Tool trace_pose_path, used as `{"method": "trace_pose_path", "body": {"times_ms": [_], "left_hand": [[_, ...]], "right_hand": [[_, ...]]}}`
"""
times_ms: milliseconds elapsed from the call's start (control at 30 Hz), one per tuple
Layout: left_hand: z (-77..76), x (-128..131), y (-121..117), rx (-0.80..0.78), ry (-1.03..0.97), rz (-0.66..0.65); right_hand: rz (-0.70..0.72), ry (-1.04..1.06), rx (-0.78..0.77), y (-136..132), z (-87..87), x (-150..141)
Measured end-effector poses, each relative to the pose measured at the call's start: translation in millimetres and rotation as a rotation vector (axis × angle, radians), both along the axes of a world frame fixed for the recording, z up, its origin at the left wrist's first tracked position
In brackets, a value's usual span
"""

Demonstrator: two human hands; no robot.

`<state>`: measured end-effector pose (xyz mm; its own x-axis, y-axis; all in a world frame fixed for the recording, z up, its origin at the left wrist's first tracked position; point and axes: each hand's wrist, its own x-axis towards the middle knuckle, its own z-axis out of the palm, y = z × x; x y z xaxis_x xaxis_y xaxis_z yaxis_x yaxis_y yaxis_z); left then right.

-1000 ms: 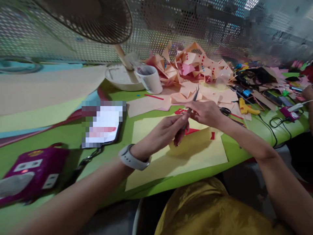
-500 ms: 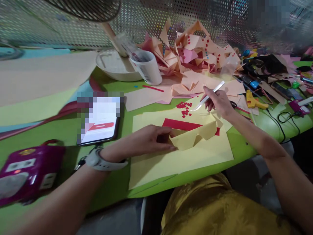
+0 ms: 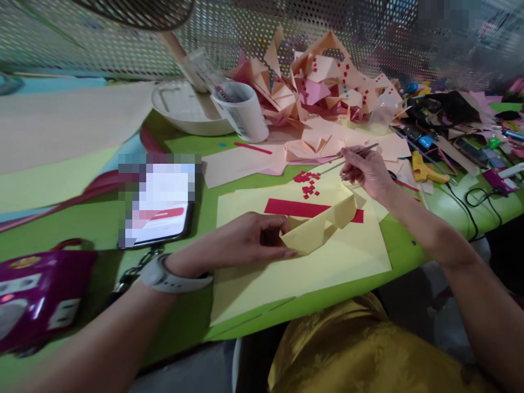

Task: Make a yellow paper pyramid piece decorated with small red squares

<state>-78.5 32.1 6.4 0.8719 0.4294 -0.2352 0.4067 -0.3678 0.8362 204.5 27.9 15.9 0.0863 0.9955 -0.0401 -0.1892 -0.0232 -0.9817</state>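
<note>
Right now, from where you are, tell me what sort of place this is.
Probably a paper-craft workspace: the left hand holds folded yellow paper, small red paper squares lie beyond it, and a pile of folded pink paper sits behind.

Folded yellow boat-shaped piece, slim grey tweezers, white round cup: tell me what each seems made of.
Folded yellow boat-shaped piece: matte paper or thin card, judging by its crisp creases and thin edges.
Slim grey tweezers: probably metal, dull-looking, given the thin, straight shape and grey colour.
White round cup: smooth and opaque, so likely plastic, though ceramic remains possible.
</note>
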Motion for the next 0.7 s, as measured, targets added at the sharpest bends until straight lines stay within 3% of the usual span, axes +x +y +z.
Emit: {"method": "trace_pose_path", "body": {"times_ms": [267, 433, 600, 700], "left_hand": [[0.7, 2.5, -2.1, 0.015, 0.040, 0.009], [3.3, 4.1, -4.1, 0.062, 0.037, 0.032], [2.1, 4.8, -4.0, 0.049, 0.023, 0.054], [2.0, 5.5, -4.0, 0.061, 0.014, 0.047]], "right_hand": [[-0.211, -0.327, 0.093, 1.1, -10.2, -2.4], [-0.174, -0.413, 0.172, 2.8, -13.8, 0.1], [-0.021, -0.421, 0.175, 4.4, -13.6, 4.8], [-0.077, -0.450, 0.200, 6.9, -8.8, 5.8]]}}
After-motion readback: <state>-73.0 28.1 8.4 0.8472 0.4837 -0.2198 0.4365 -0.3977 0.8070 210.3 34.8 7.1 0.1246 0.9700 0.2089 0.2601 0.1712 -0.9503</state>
